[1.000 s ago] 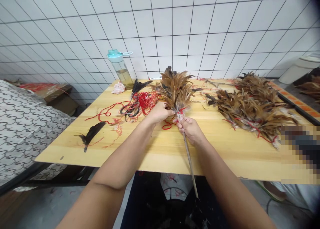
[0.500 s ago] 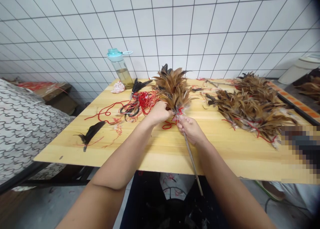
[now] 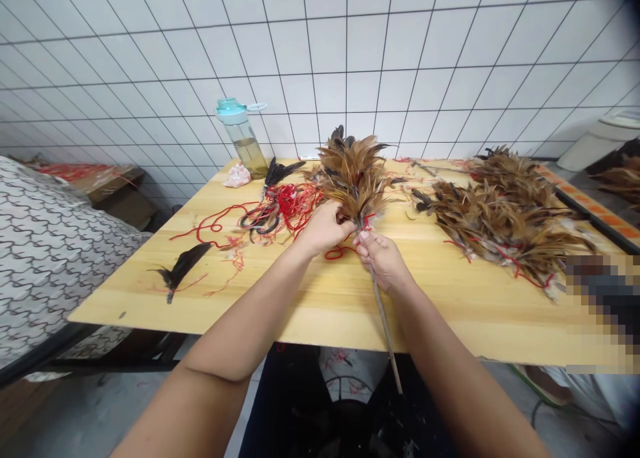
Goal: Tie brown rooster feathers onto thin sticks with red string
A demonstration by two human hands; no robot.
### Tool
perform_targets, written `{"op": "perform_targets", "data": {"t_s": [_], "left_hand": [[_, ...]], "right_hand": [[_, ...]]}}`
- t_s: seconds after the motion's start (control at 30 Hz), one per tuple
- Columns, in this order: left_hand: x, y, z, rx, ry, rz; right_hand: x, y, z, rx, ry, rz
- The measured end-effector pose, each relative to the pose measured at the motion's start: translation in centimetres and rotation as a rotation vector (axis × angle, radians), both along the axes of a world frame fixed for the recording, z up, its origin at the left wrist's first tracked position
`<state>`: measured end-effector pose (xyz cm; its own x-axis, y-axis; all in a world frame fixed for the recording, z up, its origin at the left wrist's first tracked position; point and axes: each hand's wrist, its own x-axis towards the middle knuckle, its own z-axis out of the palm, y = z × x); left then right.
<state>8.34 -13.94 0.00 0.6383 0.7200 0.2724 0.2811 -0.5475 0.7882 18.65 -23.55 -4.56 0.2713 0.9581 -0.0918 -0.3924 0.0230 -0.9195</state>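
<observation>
The left hand [image 3: 324,228] was clenched on a brown feather bunch [image 3: 353,175] while the right hand [image 3: 383,261] grasped the wooden stick [image 3: 385,331] beneath it.

Left hand [image 3: 325,229], bare: shifted slightly rightward against the brown-and-black feather bunch [image 3: 353,175], compared with one second earlier. Slender pale wooden stick [image 3: 385,331]: lower end angled further right than in that view. Red thread loop [image 3: 340,252]: shifted slightly rightward.
</observation>
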Motion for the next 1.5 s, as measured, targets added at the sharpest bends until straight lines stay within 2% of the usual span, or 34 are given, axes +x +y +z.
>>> {"op": "perform_targets", "data": {"t_s": [0.13,0.23,0.43,0.57,0.63,0.7,0.77,0.8,0.87,0.97,1.03,1.1,1.17,1.33,1.5], "left_hand": [[0.0,-0.2,0.1,-0.026,-0.171,0.115],[-0.3,-0.2,0.3,0.096,-0.306,0.183],[-0.1,-0.5,-0.2,0.401,-0.162,0.048],[0.2,-0.7,-0.6,0.516,-0.168,0.055],[0.0,-0.7,-0.5,0.504,-0.243,0.113],[-0.2,-0.5,-0.4,0.461,-0.326,0.233],[-0.3,-0.1,-0.5,0.355,-0.378,0.325],[-0.2,0.1,-0.6,0.268,-0.386,0.322],[0.2,0.4,-1.2,0.048,-0.357,0.19],[1.0,0.2,-2.3,-0.258,-0.261,-0.155],[1.4,-0.3,-2.7,-0.395,-0.218,-0.364],[1.5,-0.8,-2.7,-0.481,-0.161,-0.505],[1.2,-0.9,-2.3,-0.474,-0.088,-0.522],[0.4,-0.6,-1.0,-0.221,-0.109,-0.28],[0.4,-1.1,-0.7,-0.098,-0.08,-0.172]], "right_hand": [[0.1,0.0,0.2,0.004,0.0,-0.042],[0.3,-0.1,0.3,0.009,0.001,-0.074],[0.4,-0.3,0.4,0.013,0.028,-0.062],[0.3,-0.3,0.4,0.03,0.091,-0.053],[0.4,-0.4,0.5,0.037,0.128,-0.059],[0.6,-0.5,0.6,0.053,0.147,-0.063],[1.0,-0.6,0.8,0.071,0.147,-0.063],[1.2,-0.7,0.9,0.082,0.142,-0.065],[1.6,-0.9,1.1,0.103,0.131,-0.074],[2.0,-1.1,1.4,0.129,0.122,-0.092],[2.2,-1.2,1.6,0.139,0.11,-0.094],[2.4,-1.3,1.6,0.142,0.084,-0.102],[2.6,-1.3,1.6,0.132,0.054,-0.128],[3.1,-1.1,1.2,0.056,0.014,-0.261],[2.4,-0.6,0.6,-0.019,-0.034,-0.327]]}}
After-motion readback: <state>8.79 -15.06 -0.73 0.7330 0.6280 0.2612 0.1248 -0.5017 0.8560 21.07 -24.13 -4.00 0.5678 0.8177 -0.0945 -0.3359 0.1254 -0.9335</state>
